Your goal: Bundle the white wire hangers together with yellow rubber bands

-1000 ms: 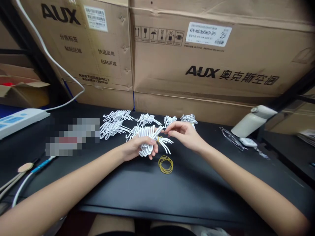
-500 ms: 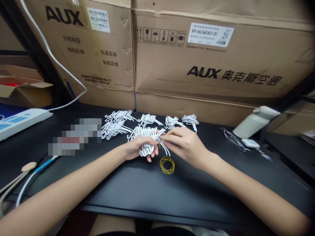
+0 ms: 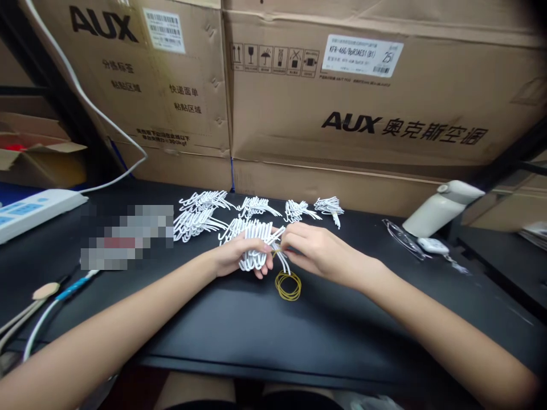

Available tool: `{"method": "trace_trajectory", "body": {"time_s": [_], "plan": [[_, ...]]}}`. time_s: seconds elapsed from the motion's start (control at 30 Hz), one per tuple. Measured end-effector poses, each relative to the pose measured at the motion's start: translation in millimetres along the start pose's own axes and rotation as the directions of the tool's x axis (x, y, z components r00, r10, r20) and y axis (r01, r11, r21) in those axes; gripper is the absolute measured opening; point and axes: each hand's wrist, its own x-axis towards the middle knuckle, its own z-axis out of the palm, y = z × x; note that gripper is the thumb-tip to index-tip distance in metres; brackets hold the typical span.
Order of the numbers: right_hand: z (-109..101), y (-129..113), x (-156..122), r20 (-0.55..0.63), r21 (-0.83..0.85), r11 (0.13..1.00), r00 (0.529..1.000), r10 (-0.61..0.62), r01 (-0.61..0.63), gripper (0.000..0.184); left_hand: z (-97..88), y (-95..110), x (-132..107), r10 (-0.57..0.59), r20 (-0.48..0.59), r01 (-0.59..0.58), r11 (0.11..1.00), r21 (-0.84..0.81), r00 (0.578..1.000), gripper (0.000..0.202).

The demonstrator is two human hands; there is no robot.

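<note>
White hooks [image 3: 258, 230] fill the left hand [image 3: 231, 256]; the right hand [image 3: 314, 247] pinches elastic [image 3: 277, 251].

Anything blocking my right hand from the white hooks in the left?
Nothing visible: the right hand is at the straight ends of the white hooks, pinching a yellow band. The coiled bands lie nearer the table's front edge, not between.

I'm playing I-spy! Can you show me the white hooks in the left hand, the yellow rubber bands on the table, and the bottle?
White hooks [image 3: 258, 232], head view: upper part of the bunch.
Yellow rubber bands [image 3: 289, 296], head view: lower edge of the ring.
Bottle [image 3: 435, 214], head view: middle of its pale body.
</note>
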Motion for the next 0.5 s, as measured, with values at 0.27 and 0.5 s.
{"method": "trace_trajectory", "body": {"time_s": [0.27,0.5], "plan": [[-18.7,1.4,-4.4,0.063,0.101,0.992,0.995,0.071,-0.077,0.010,0.8,3.6,1.0,0.097,-0.123,-0.105,0.992,-0.064,0.988,0.043],[-40.4,8.9,-13.3,0.194,0.155,0.963,0.963,0.189,-0.220,0.008,9.8,4.2,0.4,0.197,-0.176,-0.206,0.978,-0.031,0.964,0.063]]}}
